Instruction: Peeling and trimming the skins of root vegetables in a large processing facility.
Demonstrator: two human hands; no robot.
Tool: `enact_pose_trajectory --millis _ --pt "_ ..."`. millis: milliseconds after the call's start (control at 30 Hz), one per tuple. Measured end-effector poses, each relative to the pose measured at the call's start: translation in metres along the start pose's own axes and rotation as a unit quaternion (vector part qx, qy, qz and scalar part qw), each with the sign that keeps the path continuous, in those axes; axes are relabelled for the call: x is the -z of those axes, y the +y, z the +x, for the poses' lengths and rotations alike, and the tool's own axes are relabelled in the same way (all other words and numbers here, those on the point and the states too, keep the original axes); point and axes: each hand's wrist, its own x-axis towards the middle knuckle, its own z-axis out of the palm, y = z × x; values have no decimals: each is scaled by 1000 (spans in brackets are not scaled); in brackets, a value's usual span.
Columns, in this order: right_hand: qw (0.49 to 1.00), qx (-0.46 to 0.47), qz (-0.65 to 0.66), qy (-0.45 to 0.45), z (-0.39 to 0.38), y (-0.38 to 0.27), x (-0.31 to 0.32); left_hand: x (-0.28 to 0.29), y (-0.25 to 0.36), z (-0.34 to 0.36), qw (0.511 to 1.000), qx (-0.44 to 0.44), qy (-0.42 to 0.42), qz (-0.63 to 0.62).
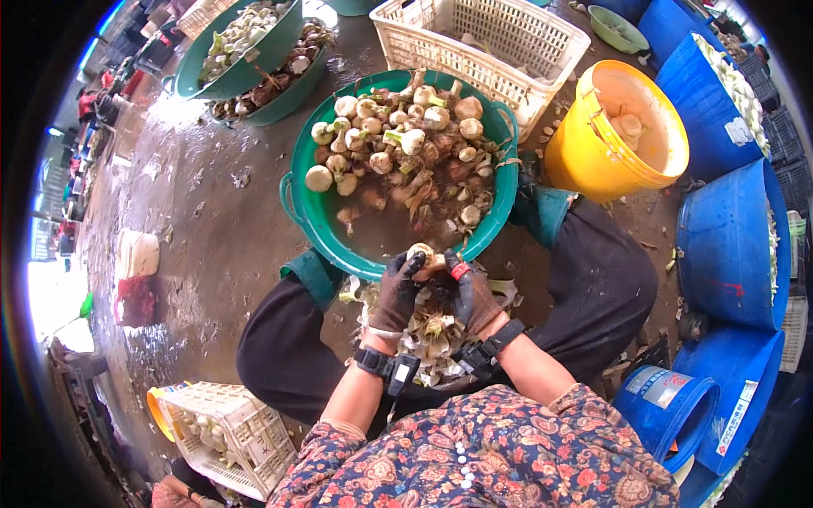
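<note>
The wet, muddy brown floor (195, 229) carried a round green tub (506, 182). Beyond the tub stood a pale slatted crate (449, 55); right of the tub, a yellow bucket (584, 152) and, farther out, blue tubs (720, 245); left of the tub, scattered scraps (241, 176)

My left forearm (351, 398) and my right forearm (535, 366) rise from the lower middle of the frame and lean toward each other. Both my wrists (378, 342) carry black straps (370, 361). My left hand (395, 298) and my right hand (476, 301), both in dark gloves (394, 309), are close together just below the centre, the fingers (409, 266) curled inward. My knees (275, 339) are bent and spread sideways.
</note>
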Motion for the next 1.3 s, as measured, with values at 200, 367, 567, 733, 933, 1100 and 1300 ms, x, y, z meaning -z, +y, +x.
enact_pose_trajectory --millis 200,367,567,733,933,1100,1300 --pt "998 -25 -51 -39 -13 5 7 -18 39 -42 999 -41 16 9" --pt "981 39 -192 -11 -46 -6 -10 -21 43 -62 858 -296 99 407" --pt "989 4 -150 4 -50 -15 -10 -20 45 -63 878 -261 73 394" --pt "978 14 -182 -104 -60 -35 -13 -5 30 -61 998 -21 34 -40" --pt "990 0 -117 -80 -32 -18 13 -23 32 -69 964 84 -45 -248" --pt "986 -82 -49 -135 -45 -20 1 -20 36 -65 949 -156 56 270" --pt "913 103 -343 -196 -40 -16 10 -11 36 -64 975 -14 -65 214"
